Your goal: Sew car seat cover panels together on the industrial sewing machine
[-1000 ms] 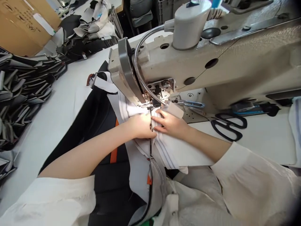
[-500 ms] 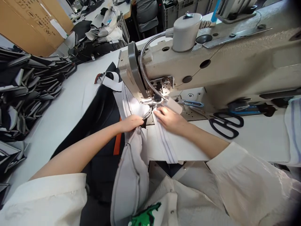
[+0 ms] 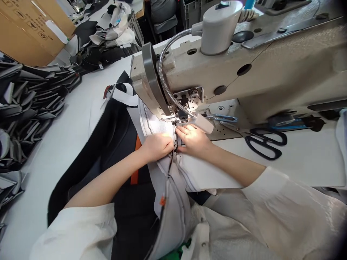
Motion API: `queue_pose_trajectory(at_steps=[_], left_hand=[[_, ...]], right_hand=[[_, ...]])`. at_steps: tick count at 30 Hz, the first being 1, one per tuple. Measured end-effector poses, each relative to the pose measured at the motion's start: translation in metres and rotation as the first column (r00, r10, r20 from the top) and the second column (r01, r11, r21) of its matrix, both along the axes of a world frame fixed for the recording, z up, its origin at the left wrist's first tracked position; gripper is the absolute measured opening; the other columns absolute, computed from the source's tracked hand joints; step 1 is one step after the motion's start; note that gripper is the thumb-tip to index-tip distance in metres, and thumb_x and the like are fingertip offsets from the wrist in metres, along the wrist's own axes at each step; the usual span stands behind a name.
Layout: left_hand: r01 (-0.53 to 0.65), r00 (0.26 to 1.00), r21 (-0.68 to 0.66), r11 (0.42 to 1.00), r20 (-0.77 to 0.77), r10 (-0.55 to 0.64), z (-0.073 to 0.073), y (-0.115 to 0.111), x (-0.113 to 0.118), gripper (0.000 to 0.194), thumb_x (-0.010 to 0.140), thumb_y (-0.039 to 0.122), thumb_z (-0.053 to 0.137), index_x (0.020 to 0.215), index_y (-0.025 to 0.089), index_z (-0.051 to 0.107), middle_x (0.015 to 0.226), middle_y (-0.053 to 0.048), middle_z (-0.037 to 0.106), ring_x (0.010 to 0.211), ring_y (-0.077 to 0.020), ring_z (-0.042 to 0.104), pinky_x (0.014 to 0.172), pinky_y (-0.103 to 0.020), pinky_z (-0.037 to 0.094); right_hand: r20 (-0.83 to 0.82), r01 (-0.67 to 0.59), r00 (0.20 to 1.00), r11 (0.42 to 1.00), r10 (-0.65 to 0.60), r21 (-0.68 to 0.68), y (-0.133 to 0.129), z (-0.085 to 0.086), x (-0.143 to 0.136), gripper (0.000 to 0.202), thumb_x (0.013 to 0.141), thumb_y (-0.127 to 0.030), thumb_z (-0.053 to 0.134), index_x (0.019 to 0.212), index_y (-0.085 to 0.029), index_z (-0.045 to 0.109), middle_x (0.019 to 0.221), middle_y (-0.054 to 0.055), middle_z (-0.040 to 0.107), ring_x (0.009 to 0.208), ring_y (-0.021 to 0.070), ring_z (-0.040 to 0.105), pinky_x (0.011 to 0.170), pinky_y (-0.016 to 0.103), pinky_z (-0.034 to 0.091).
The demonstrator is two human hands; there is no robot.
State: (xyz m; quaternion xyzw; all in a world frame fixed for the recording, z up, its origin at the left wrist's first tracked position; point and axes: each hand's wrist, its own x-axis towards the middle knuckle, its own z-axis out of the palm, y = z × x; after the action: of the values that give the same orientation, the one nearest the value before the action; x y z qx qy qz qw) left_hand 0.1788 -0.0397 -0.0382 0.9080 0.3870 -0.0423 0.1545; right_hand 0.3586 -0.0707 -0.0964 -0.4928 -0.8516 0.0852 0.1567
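Under the lit needle area of a sewing machine (image 3: 183, 113) lies a pale grey fabric panel (image 3: 173, 209) with dark piped edges, joined to a black fabric piece (image 3: 94, 155). My left hand (image 3: 159, 146) is closed on the panel's edge, just left of and in front of the presser foot. Close beside it, my right hand (image 3: 193, 140) pinches the same edge together with a white fabric strip (image 3: 192, 186); its fingertips are near the foot. Most of the strip is hidden under the hand and panel. An orange strip (image 3: 135, 177) shows on the black piece.
Black-handled scissors (image 3: 267, 142) and blue-handled snips (image 3: 222, 118) lie right of the needle area. Stacks of dark fabric pieces (image 3: 29, 97) line the left side of the white table (image 3: 74, 119). A cardboard box (image 3: 32, 32) and a fabric pile (image 3: 111, 36) stand behind.
My left hand has moved right and turned, bringing the panel's edge against the white strip. My right hand's thumb now shows below its fingers at that edge. The view has shifted slightly.
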Motion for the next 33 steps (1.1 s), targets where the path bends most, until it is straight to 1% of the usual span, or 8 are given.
queue_pose_trajectory(at_steps=[3, 7, 10, 13, 19, 23, 28, 33], left_hand=[[0.084, 0.996, 0.365, 0.927, -0.025, -0.081, -0.008, -0.002, -0.004, 0.025, 0.087, 0.026, 0.038, 0.076, 0.015, 0.057, 0.090, -0.011, 0.061, 0.093, -0.0250, 0.055, 0.079, -0.035, 0.043], [0.121, 0.989, 0.501, 0.857, 0.015, -0.148, -0.026, -0.005, -0.013, 0.031, 0.088, 0.026, 0.038, 0.106, 0.009, 0.058, 0.121, -0.018, 0.055, 0.119, -0.0286, 0.046, 0.097, -0.040, 0.038], [0.086, 0.995, 0.467, 0.880, 0.001, -0.098, -0.031, -0.006, -0.013, 0.041, 0.088, 0.025, 0.037, 0.121, 0.005, 0.052, 0.120, -0.017, 0.057, 0.115, -0.0278, 0.048, 0.096, -0.041, 0.039], [0.018, 0.997, 0.367, 0.930, -0.076, 0.010, -0.025, -0.006, -0.005, 0.044, 0.087, 0.025, 0.036, 0.126, 0.011, 0.052, 0.114, -0.014, 0.059, 0.108, -0.0285, 0.050, 0.088, -0.042, 0.042], [-0.071, 0.987, 0.301, 0.951, -0.120, 0.111, -0.014, -0.009, 0.009, 0.047, 0.083, 0.024, 0.040, 0.127, 0.021, 0.054, 0.109, -0.011, 0.058, 0.103, -0.0294, 0.049, 0.082, -0.041, 0.042], [-0.078, 0.987, 0.304, 0.949, -0.109, 0.116, -0.014, -0.012, 0.010, 0.042, 0.081, 0.023, 0.042, 0.120, 0.018, 0.058, 0.102, -0.011, 0.057, 0.096, -0.0278, 0.049, 0.080, -0.039, 0.042], [-0.053, 0.993, 0.321, 0.945, -0.080, 0.083, -0.014, -0.015, 0.010, 0.028, 0.080, 0.022, 0.044, 0.099, 0.016, 0.063, 0.095, -0.012, 0.057, 0.095, -0.0280, 0.050, 0.075, -0.038, 0.043], [-0.099, 0.994, 0.311, 0.945, -0.008, 0.107, -0.016, -0.017, 0.010, 0.023, 0.079, 0.020, 0.044, 0.091, 0.016, 0.064, 0.089, -0.011, 0.057, 0.086, -0.0261, 0.052, 0.071, -0.037, 0.044]], right_hand=[[0.006, -0.019, 1.000, 1.000, 0.019, 0.011, -0.002, 0.001, 0.003, 0.072, 0.073, -0.043, 0.066, 0.128, 0.000, 0.048, 0.131, 0.019, 0.051, 0.118, 0.0317, 0.047, 0.099, 0.043, 0.039], [-0.005, -0.029, 1.000, 0.999, 0.029, 0.016, -0.003, -0.002, 0.004, 0.073, 0.073, -0.045, 0.064, 0.132, -0.005, 0.046, 0.136, 0.017, 0.047, 0.121, 0.0317, 0.045, 0.100, 0.045, 0.037], [-0.010, -0.036, 0.999, 0.999, 0.036, 0.007, -0.003, -0.005, 0.006, 0.075, 0.073, -0.046, 0.062, 0.133, -0.005, 0.045, 0.136, 0.017, 0.047, 0.122, 0.0316, 0.044, 0.100, 0.046, 0.036], [-0.043, -0.062, 0.997, 0.998, 0.064, 0.027, -0.003, -0.007, 0.012, 0.074, 0.074, -0.046, 0.062, 0.133, -0.006, 0.045, 0.136, 0.016, 0.047, 0.122, 0.0314, 0.044, 0.097, 0.045, 0.038], [-0.125, -0.038, 0.991, 0.992, 0.053, 0.117, 0.004, -0.010, 0.026, 0.027, 0.087, -0.023, 0.044, 0.104, -0.018, 0.065, 0.102, 0.007, 0.063, 0.097, 0.0226, 0.053, 0.085, 0.036, 0.040], [-0.050, -0.040, 0.998, 0.990, 0.047, 0.132, 0.004, -0.012, 0.016, 0.035, 0.083, -0.017, 0.043, 0.114, -0.014, 0.059, 0.095, 0.010, 0.057, 0.082, 0.0219, 0.047, 0.073, 0.035, 0.038], [-0.036, -0.087, 0.995, 0.984, 0.094, 0.154, 0.001, -0.013, 0.004, 0.047, 0.082, -0.017, 0.042, 0.128, -0.006, 0.046, 0.105, 0.015, 0.053, 0.091, 0.0254, 0.045, 0.080, 0.038, 0.038], [0.042, -0.049, 0.998, 0.993, 0.045, 0.110, 0.006, -0.006, -0.003, 0.045, 0.081, -0.013, 0.041, 0.125, -0.008, 0.050, 0.102, 0.014, 0.054, 0.086, 0.0245, 0.045, 0.078, 0.036, 0.040]])
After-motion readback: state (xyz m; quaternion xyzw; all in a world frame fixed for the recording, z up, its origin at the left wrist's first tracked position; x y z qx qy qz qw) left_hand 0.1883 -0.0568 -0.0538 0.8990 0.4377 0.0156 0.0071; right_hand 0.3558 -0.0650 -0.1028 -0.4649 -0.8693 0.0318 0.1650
